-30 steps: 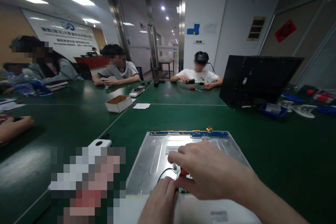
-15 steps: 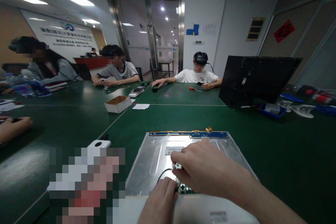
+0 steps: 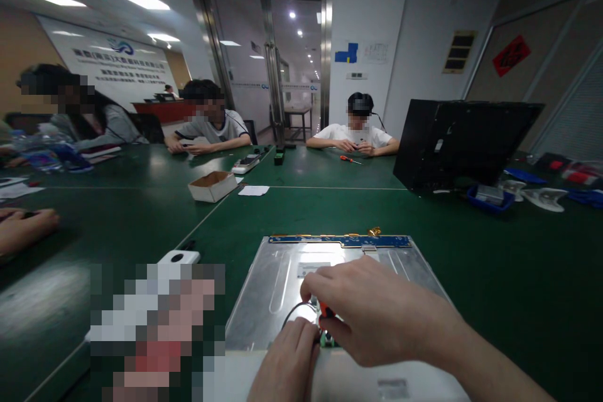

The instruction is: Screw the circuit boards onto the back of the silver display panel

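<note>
In front of me, a metal-backed display panel (image 3: 264, 289) lies face down, a blue circuit strip (image 3: 306, 240) along its far edge. My right hand (image 3: 372, 308) is closed around a screwdriver with an orange and black handle (image 3: 326, 310); its tip is hidden. It is over a small green circuit board (image 3: 326, 338) near the panel's close edge. My left hand (image 3: 289, 355) is closed, fingers together, gripping the board's left side. A thin black cable (image 3: 292, 311) curves out from beside those fingers.
A white power strip (image 3: 179, 257) lies to the left, partly blurred out. Farther off are an open cardboard box (image 3: 211, 187), a black monitor (image 3: 466, 144), a blue tray (image 3: 490, 198) and another screwdriver (image 3: 350, 159). Several people sit around the green table (image 3: 518, 301).
My right hand has turned and shifted slightly, so the orange handle now shows. My left hand stays put. The person opposite has drawn an arm back from a dark green object.
</note>
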`<state>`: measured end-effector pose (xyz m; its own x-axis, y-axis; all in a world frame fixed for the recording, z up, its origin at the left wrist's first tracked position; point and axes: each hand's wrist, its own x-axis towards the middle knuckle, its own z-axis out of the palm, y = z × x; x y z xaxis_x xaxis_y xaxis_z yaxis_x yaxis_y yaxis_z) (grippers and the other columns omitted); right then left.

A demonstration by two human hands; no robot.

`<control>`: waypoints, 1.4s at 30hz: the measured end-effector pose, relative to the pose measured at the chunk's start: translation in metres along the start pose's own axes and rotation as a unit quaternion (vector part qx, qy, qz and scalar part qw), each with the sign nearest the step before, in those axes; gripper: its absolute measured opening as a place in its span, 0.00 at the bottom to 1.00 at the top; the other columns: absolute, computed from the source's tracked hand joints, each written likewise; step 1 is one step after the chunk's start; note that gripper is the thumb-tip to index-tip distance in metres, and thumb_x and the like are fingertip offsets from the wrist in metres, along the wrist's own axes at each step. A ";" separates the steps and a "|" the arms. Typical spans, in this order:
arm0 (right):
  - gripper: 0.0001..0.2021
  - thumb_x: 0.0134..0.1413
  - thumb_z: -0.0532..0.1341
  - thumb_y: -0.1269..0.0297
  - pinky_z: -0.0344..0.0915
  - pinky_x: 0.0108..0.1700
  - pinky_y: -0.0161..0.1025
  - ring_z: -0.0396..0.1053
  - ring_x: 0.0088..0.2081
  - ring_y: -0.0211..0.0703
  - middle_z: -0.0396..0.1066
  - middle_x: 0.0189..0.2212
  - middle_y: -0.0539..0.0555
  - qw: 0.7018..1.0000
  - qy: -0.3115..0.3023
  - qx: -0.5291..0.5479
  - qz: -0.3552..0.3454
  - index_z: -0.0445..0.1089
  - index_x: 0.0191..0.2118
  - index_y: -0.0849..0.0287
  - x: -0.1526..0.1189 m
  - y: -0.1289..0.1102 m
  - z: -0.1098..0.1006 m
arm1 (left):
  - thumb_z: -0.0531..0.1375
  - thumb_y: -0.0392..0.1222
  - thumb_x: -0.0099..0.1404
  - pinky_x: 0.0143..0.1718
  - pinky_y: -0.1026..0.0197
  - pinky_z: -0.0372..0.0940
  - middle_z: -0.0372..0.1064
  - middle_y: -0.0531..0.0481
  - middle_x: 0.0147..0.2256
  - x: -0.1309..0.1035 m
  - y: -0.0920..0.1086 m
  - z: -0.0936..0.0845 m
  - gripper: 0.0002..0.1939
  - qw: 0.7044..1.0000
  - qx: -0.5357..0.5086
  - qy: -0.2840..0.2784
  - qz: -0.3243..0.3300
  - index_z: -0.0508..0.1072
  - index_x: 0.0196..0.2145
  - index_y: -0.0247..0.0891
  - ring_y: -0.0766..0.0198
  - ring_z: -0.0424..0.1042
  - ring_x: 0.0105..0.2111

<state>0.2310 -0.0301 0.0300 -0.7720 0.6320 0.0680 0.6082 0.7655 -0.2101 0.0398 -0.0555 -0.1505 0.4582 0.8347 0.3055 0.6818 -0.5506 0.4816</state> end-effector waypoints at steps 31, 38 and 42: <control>0.09 0.60 0.57 0.56 0.48 0.25 0.37 0.70 0.31 0.44 0.74 0.31 0.50 0.997 0.038 -0.044 0.053 0.66 0.42 0.55 0.003 0.001 0.003 | 0.57 0.44 0.70 0.43 0.50 0.69 0.66 0.43 0.49 -0.001 0.010 -0.008 0.14 1.000 0.006 0.013 -0.009 0.68 0.51 0.36 0.57 0.70 0.44; 0.09 0.63 0.54 0.58 0.45 0.24 0.38 0.69 0.27 0.42 0.74 0.29 0.50 0.997 0.034 -0.040 0.050 0.66 0.38 0.56 0.005 0.003 0.004 | 0.55 0.38 0.68 0.47 0.54 0.69 0.70 0.44 0.45 0.002 0.004 -0.004 0.10 1.000 0.002 0.010 0.005 0.71 0.46 0.41 0.54 0.70 0.46; 0.09 0.57 0.56 0.65 0.48 0.24 0.38 0.68 0.28 0.41 0.74 0.33 0.51 0.999 0.017 -0.017 0.025 0.64 0.44 0.57 0.000 0.004 -0.001 | 0.51 0.34 0.67 0.44 0.55 0.69 0.71 0.43 0.42 0.005 0.006 -0.005 0.12 1.000 0.002 0.001 0.003 0.70 0.44 0.41 0.54 0.71 0.43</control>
<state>0.2332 -0.0270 0.0299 -0.7336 0.6735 0.0907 0.6529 0.7355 -0.1811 0.0427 -0.0547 -0.1420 0.4616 0.8313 0.3096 0.6818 -0.5558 0.4757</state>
